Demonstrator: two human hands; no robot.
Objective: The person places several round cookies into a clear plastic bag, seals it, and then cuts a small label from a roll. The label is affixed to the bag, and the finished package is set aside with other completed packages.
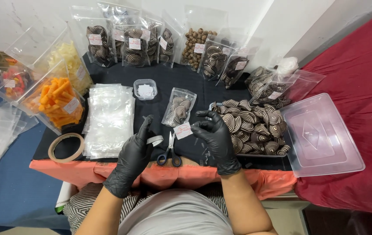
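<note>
Right, both gloved hands are up over the near edge of the bench. My right hand (215,137) has thumb and fingers curled together, pinching the small white label (182,130) at its right side; the label hangs tilted, just off the bottom of the pouch (178,107) of swirl cookies. My left hand (136,150) sits to the left with fingers half curled, a short strip of tape (154,140) stuck at the fingertips; I can't tell exactly how it grips. The pouch lies flat on the black cloth just beyond and between the hands, long axis running away from me, leaning slightly right, bottom end towards me. The right hand is nearer to it, the left a little further off. Scissors (170,152) lie closed right below the label, handles at the near edge. A stack of empty bags (110,117) sits left, a tape roll (66,147) at the near-left corner, a tray (255,154) heaped with loose cookies right, its clear lid (321,135) beyond. Filled pouches line the far edge.
</note>
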